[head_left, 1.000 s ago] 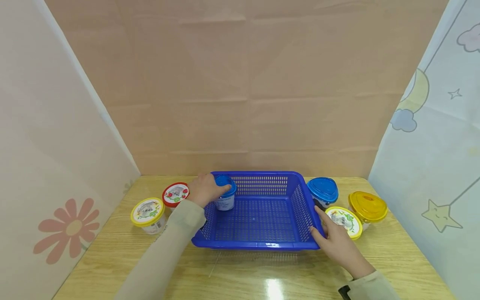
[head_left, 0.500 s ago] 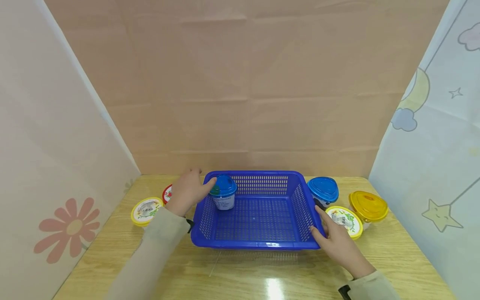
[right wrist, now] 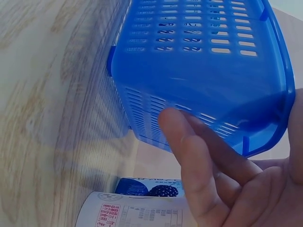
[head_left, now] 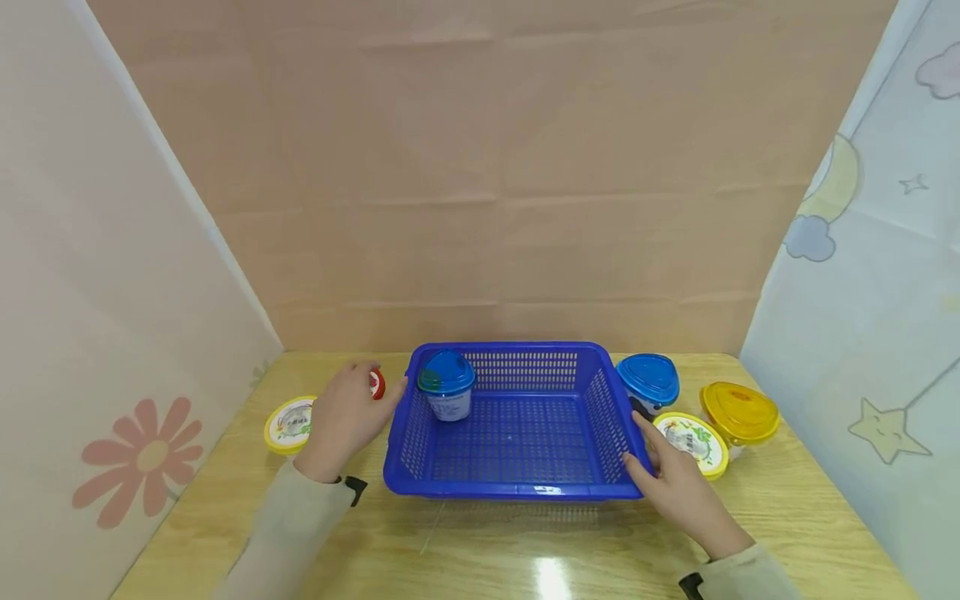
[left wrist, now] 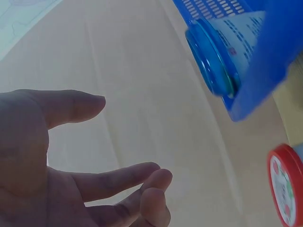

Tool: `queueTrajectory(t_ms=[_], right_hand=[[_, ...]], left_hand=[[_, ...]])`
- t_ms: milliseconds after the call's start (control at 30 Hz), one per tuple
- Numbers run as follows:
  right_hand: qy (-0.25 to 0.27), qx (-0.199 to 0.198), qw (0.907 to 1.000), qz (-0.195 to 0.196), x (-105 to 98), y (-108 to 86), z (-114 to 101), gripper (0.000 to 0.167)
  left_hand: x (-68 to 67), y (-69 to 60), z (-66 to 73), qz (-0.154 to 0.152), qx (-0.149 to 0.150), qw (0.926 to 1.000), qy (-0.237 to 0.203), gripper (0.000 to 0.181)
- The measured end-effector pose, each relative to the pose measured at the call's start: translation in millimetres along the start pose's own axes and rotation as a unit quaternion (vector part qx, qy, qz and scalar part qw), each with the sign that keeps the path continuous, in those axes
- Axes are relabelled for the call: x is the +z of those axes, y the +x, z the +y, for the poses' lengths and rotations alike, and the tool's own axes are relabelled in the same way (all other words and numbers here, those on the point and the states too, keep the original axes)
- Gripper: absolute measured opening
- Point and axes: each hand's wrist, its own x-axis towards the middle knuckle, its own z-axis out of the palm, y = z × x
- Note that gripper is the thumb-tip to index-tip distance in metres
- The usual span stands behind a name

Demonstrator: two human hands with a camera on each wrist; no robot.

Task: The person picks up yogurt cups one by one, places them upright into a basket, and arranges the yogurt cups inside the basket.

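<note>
Facing tan backdrop [head_left: 487, 167] over wooden tabletop [head_left: 450, 571], left hand [head_left: 347, 421] spreads, right hand [head_left: 672, 482] pinches basket [head_left: 495, 486].

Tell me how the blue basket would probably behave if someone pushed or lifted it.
The blue basket looks like slotted molded plastic, so it's probably light for its size, with walls that may flex. Its broad, low shape suggests it would slide rather than tip. With one blue-lidded tub at its left end, that side may dip when lifted.

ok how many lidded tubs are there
6: blue tub inside the basket; red tub and left yellow-rimmed tub on its left, both partly behind the left hand; outer blue tub, right yellow-rimmed tub and yellow-domed tub on its right. Others could be hidden.
</note>
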Motion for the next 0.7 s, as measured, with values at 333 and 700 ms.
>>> queueTrajectory(t_ms=[333,700], right_hand=[[0.011,0.006,0.9999,0.000,1.1,0.4,2.0,0.071],[0.018,-0.001,0.9998,0.005,1.4,0.0,0.7,0.069]], left_hand=[[-1.7,-13.6,-53.6,0.025,-0.035,0.9991,0.003,0.061],[-5.7,-28.8,-114.3,0.035,-0.092,0.9949,0.021,0.082]])
